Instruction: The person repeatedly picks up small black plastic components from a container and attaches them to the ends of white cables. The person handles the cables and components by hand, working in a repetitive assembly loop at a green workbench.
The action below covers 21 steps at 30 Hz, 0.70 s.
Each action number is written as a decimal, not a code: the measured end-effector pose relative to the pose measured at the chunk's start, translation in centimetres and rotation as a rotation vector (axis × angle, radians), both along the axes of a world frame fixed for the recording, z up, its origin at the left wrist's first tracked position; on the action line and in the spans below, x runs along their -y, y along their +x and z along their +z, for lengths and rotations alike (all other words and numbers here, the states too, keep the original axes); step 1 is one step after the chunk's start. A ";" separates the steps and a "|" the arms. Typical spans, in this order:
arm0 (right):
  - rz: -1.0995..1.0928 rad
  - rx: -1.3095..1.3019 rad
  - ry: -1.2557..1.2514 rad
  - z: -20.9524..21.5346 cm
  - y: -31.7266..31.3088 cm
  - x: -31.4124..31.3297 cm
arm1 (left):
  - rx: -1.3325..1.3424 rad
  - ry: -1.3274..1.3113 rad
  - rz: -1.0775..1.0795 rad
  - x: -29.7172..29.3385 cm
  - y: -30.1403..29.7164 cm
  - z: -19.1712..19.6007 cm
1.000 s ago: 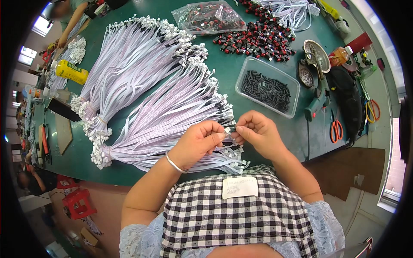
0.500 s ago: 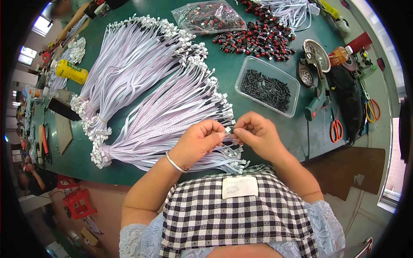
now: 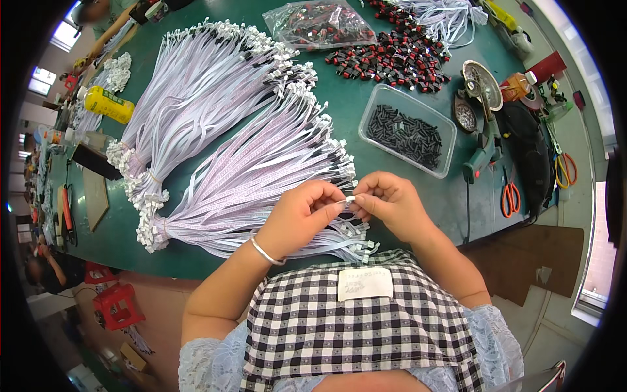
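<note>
My left hand (image 3: 307, 212), with a silver bangle on its wrist, is closed in a pinch of thumb and forefinger. Close to it, my right hand (image 3: 390, 204) also pinches. Between the fingertips a small white connector (image 3: 351, 198) shows, at the end of a flat white ribbon cable; fingers hide part of it. Beneath my hands fans out a tied bundle of ribbon cables (image 3: 241, 179), their white and black connector ends toward the right. A second bundle (image 3: 189, 98) lies beyond it.
A clear plastic box (image 3: 446, 157) of black sleeves stands right of the bundles. Behind it are a heap of red-and-black parts (image 3: 392, 62) and a filled plastic bag (image 3: 313, 23). Orange-handled scissors (image 3: 509, 199) and a green tool (image 3: 480, 163) lie at right; a yellow bottle (image 3: 110, 104) lies at left.
My fingertips have come closer together around the white connector, which has turned a little. My left hand has shifted slightly; the bundles lie as before.
</note>
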State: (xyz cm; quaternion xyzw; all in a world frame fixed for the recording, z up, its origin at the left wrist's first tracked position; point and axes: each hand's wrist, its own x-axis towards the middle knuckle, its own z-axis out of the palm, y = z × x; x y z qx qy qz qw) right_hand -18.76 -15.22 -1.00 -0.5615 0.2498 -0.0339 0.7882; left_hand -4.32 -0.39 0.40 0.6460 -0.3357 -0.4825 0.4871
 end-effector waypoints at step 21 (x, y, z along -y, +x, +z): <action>0.027 0.116 -1.285 3.2 1.7 4.2 | 1.040 -0.243 0.140 3.2 3.0 0.9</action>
